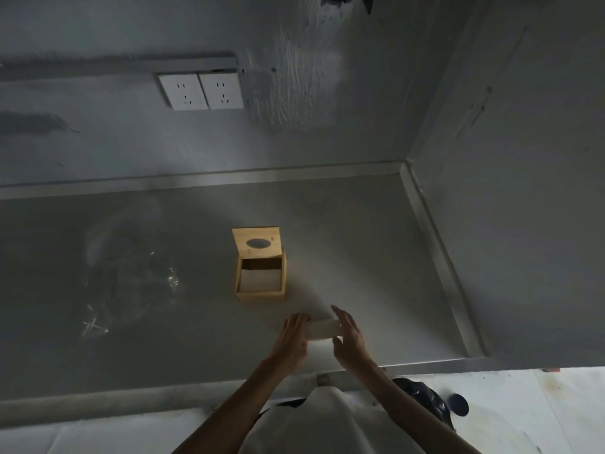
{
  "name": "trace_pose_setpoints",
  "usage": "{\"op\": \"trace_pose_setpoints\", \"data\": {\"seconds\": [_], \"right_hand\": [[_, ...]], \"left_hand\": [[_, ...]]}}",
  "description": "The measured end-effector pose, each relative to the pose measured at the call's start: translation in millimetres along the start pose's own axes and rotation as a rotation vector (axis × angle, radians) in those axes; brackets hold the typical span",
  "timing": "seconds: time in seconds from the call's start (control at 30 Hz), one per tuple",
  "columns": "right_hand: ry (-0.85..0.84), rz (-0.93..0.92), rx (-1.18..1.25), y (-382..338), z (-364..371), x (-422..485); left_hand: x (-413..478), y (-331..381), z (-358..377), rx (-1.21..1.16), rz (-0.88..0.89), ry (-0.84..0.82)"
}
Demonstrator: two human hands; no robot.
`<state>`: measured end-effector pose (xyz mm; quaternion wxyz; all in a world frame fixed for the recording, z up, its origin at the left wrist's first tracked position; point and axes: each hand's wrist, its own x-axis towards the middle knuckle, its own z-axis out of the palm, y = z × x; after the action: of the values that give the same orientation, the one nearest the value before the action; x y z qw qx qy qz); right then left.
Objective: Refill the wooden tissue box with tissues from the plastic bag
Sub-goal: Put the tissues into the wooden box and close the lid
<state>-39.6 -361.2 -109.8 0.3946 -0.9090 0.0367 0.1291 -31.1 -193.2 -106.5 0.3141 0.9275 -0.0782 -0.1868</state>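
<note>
The wooden box [261, 276] stands lid-up with tissues already inside, and just in front of it both hands — left [292, 338], right [351, 335] — press a further stack of tissues [322, 328] between flat palms — not yet loaded.

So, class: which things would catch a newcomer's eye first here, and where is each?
The wooden box stands mid-counter, lid up, with white tissues inside. Nearer the camera, the left hand and right hand hold a tissue stack between them. A clear plastic bag lies crumpled to the left.
</note>
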Motion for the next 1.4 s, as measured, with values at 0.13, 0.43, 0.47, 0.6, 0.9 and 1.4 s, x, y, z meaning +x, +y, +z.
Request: {"op": "trace_pose_setpoints", "data": {"seconds": [0.13,0.43,0.47,0.6,0.9,1.4], "right_hand": [[0.022,0.141,0.251,-13.4,7.0,1.9],[0.000,0.049,0.282,-17.2,4.5,-2.6],[-0.005,0.047,0.269,-16.4,4.0,-2.0],[-0.034,0.047,0.234,-16.8,2.4,-2.7],[-0.080,-0.190,-0.215,-5.9,-11.3,-0.3],[-0.194,-0.293,-0.581,-41.0,-2.5,7.7]], "left_hand": [[-0.5,3.4,-0.3,-0.109,0.005,0.024],[4.2,8.5,2.8,-0.229,-0.030,0.079],[4.0,8.6,2.8,-0.223,-0.024,0.072],[4.9,9.2,2.0,-0.235,-0.046,0.073],[3.1,2.3,-3.6,-0.245,-0.100,0.018],[-11.5,-32.3,-37.9,-0.199,-0.026,-0.156]]}}
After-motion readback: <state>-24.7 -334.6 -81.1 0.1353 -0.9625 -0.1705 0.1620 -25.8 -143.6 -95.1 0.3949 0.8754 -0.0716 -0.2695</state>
